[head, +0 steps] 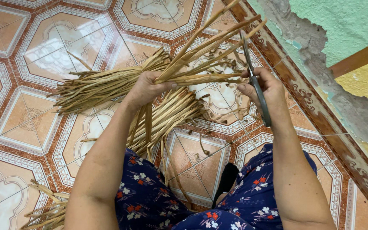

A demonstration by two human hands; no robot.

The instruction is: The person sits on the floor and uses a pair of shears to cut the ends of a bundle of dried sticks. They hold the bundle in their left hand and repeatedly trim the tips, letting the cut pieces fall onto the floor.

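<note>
Trimming underway: left hand point(143, 89) clamps bundle of dry tan reed strips point(201, 47) mid-frame; right hand point(263, 87) grips grey metal scissors point(254, 81), blades narrow. Next likely: blades onto uneven tips, upper centre.

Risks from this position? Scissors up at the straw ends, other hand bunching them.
1. The scissors in the right hand work close to the left hand; its thumb lies along the dried strips, so a nick seems possible.
2. The strips fan out loosely beyond the grip, so the cut may come out uneven.
3. Trimmings litter the glossy tiled floor, a possible slip hazard.
</note>
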